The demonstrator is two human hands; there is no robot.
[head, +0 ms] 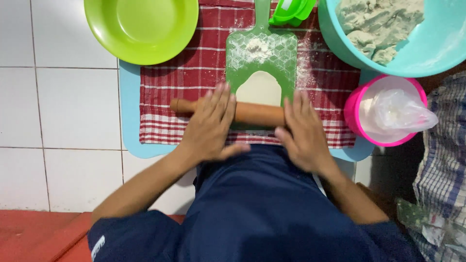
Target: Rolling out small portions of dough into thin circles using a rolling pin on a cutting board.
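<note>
Wooden and brown, the cylindrical rolling pin (252,113) lies crosswise under both of my hands: the left hand (209,125) presses flat on its left part with fingers spread and released, not gripping, and the right hand (303,133) rests open-palmed on its right end the same way. Just beyond my fingertips, a pale flattened sheet of dough (259,88) sits on the green plastic paddle-shaped board (262,56), which lies on a red-and-white checked cloth (194,73) over a light blue mat (130,116). A small heap of flour (257,47) dusts the board farther out. Beyond my left hand stands an empty lime-green plastic bowl (141,26); beyond my right, a turquoise basin of lumpy dough (388,29), and beside that hand a pink cup holding a clear plastic bag (388,114). My judgement: with open palms, uneven pressure could skew the pin off the narrow board, thinning one edge or tearing the sheet, and the board may slide on the cloth.
</note>
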